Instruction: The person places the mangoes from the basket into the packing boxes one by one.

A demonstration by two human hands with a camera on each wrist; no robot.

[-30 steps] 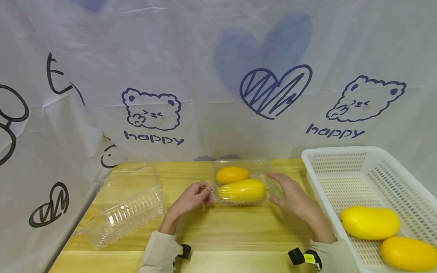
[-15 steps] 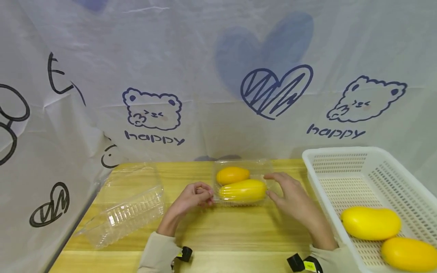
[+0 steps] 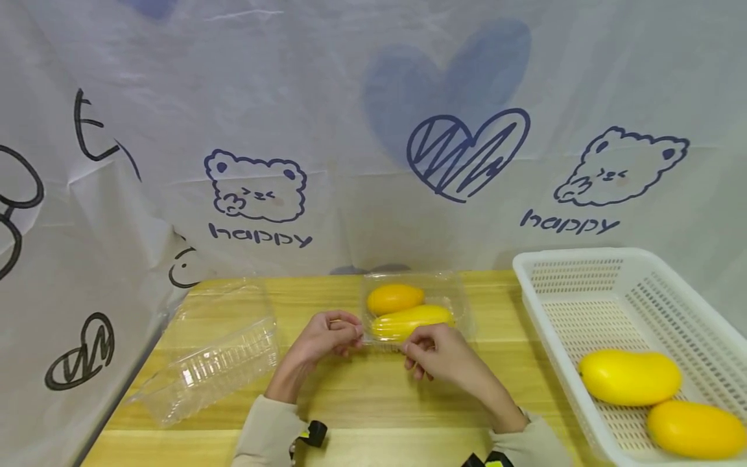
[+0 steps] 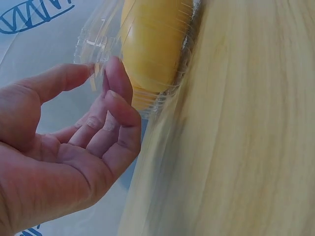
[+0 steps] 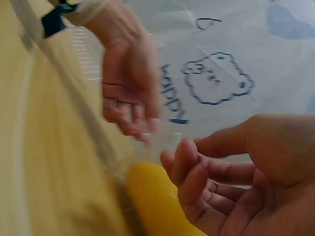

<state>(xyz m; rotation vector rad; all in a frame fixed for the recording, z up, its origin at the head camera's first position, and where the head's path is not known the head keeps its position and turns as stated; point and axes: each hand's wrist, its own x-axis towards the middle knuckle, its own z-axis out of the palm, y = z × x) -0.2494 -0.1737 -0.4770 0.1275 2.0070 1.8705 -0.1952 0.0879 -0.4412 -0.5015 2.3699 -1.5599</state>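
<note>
A clear plastic clamshell box (image 3: 463, 305) stands at the table's back middle, with two smooth oblong yellow fruits inside, one behind the other. Glare from its plastic crosses the front fruit (image 3: 414, 321). At the box's left front corner, my left hand (image 3: 329, 337) pinches the rim between thumb and index finger; the left wrist view shows the plastic edge (image 4: 96, 69) there. My right hand (image 3: 443, 357) is at the front edge, fingers loosely curled, overlapping the front fruit. Nothing shows between its thumb and index finger (image 5: 189, 152) in the blurred right wrist view.
Another clear clamshell (image 3: 222, 363) lies open on the left of the wooden table (image 3: 373, 421). A white slotted basket (image 3: 539, 324) on the right holds two more yellow fruits (image 3: 630, 377). A printed cloth (image 3: 350, 130) hangs behind the table.
My right hand has moved from the box's right end leftward and toward me, to its front edge, with its fingers curling more. The left hand stays at the left corner.
</note>
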